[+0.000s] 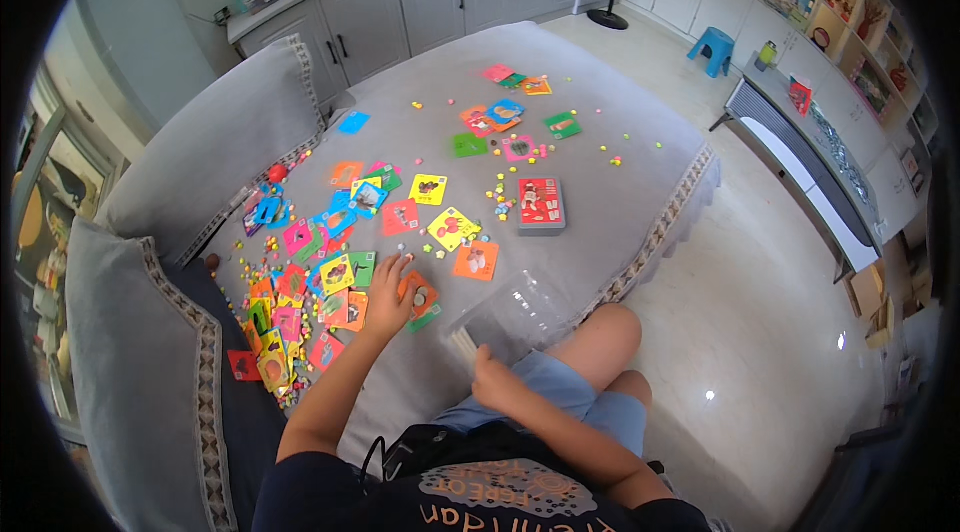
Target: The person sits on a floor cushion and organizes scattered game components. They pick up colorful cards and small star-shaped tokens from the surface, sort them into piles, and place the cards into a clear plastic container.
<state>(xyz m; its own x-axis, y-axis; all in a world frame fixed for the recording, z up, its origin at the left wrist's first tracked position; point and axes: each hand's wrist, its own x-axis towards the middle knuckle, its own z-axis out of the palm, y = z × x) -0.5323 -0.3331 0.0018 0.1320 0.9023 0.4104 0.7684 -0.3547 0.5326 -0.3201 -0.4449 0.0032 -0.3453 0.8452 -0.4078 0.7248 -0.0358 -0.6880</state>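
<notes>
My left hand (390, 299) is over the spread cards with its fingers apart. Its thumb lies at the edge of an orange picture card (421, 295), which overlaps a green card (427, 318). Small folded paper stars lie by its fingertips, and whether they touch is too small to tell. A clear plastic box (536, 307) stands tilted by my lap, with a pale stack of cards (465, 341) at its near left side. My right hand (496, 380) grips the box at that end. Left of my left arm, bright picture cards (287, 322) are heaped among many stars.
A red-topped card tin (541, 203) sits on the grey sofa bed (637, 134). More cards (502, 111) and stars (501, 194) are scattered farther back. A red ball (278, 172) rests by the cushions (217, 126). Beyond the right edge are a low table (810, 157) and a blue stool (714, 48).
</notes>
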